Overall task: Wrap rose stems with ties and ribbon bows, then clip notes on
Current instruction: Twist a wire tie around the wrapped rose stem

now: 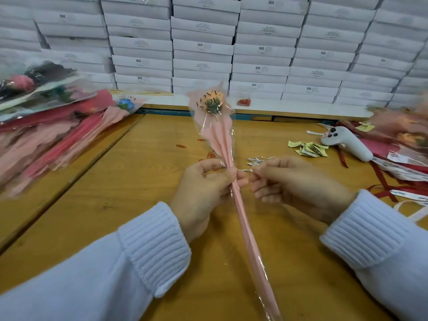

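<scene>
Wrapped rose stem (243,218) runs lower right to frame centre, above tabletop (115,193). Left hand (201,188) grips its gathered neck; right hand (294,181) fingers (258,179) pinch silver tie (244,170) there. Likely tie step; next, twist ends snug

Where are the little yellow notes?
In the head view, the yellow notes lie right of centre on the table, between the silver ties and the white handheld tool.
</scene>
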Motion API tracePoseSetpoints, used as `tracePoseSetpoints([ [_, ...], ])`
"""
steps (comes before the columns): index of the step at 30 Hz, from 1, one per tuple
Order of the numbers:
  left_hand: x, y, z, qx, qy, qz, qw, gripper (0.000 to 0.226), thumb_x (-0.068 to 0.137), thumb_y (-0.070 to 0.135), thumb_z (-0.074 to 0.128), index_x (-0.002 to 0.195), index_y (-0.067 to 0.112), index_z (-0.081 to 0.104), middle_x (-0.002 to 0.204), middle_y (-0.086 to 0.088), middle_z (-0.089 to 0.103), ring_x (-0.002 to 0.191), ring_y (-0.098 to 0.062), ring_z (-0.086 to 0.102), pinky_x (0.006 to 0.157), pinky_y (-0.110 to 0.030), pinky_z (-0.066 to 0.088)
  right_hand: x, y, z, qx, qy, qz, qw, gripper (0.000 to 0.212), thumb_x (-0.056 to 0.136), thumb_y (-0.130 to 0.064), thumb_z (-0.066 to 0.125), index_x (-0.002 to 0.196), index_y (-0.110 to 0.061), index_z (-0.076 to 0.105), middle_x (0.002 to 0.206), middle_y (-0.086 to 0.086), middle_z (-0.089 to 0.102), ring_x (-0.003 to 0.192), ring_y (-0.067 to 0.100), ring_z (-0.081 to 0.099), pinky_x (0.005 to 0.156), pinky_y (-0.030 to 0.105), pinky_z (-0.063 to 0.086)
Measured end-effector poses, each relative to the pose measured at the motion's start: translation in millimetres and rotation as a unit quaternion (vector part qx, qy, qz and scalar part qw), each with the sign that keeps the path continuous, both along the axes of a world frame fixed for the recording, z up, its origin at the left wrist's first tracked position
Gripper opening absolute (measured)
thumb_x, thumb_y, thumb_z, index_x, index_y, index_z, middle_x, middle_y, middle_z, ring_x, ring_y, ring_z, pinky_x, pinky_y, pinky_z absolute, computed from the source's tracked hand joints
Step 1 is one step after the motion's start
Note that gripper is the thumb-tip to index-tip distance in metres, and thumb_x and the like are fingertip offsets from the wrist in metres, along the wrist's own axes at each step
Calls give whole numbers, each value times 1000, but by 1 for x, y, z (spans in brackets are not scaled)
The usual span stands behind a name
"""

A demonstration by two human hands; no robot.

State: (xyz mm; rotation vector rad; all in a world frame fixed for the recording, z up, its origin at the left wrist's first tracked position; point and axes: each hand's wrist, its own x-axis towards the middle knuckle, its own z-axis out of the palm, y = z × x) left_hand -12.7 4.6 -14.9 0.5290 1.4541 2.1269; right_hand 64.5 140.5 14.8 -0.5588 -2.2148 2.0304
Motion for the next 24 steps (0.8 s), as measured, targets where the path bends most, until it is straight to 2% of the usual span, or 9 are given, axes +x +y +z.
tracePoseSetpoints([
  [3,4,1,1,2,-4,-26,1000,7,90,-2,57,90,5,56,70,-7,72,63,-15,71,71,-30,57,-3,9,-2,-13,23,-63,998,18,94,-18,55,84,-6,64,67,5,65,54,8,60,53,18,51],
  [5,6,1,0,3,-3,-45,999,9,89,-2,58,84,6,59,71,-7,72,63,-14,71,68,-29,58,-6,11,-6,-48,34,-71,996,18,93,-21,55,92,-6,64,74,5,66,64,12,60,62,23,51],
  [7,7,1,-1,1,-1,-65,998,7,88,-1,59,86,4,63,74,-7,73,67,-14,71,62,-24,58,-9,10,-8,-70,48,-63,994,24,88,-25,58,98,-5,65,81,7,66,74,17,59,71,28,49],
  [9,8,1,-1,1,-9,-77,997,6,87,0,60,90,3,65,76,-7,74,69,-14,72,62,-22,57,-10,9,-10,-87,65,-41,993,35,77,-30,62,101,-4,65,79,5,67,73,17,59,74,30,48],
  [12,9,1,-2,-8,-22,-96,995,10,86,0,62,95,2,64,78,-9,74,72,-16,72,63,-24,58,-9,7,-11,-92,86,21,992,35,73,-29,62,97,-4,67,76,5,67,65,13,59,65,27,52],
  [15,12,1,-4,-45,-11,-126,991,16,85,1,64,100,-1,59,76,-10,73,71,-16,72,63,-26,58,-9,5,-15,-71,82,28,994,18,74,-20,63,83,-4,65,68,7,60,61,15,52,54,22,49],
  [19,16,4,-8,-167,88,-70,979,17,83,15,71,85,7,56,65,-6,64,54,-10,64,47,-22,53,-12,7,-20,-11,48,-20,999,6,84,-6,63,80,-2,61,67,12,48,60,17,41,58,27,34],
  [22,14,5,-10,-231,145,-68,960,18,84,18,71,82,6,57,56,-1,63,39,-7,55,37,-16,41,-11,11,-20,37,14,-34,999,12,86,-6,65,75,-3,60,55,7,44,46,13,35,41,17,29],
  [24,12,5,-9,-260,168,-69,948,17,83,19,72,82,7,59,56,0,66,38,-9,55,37,-17,40,-11,11,-22,72,-14,-32,997,15,86,-8,66,73,-3,60,48,3,46,37,10,36,34,15,30],
])
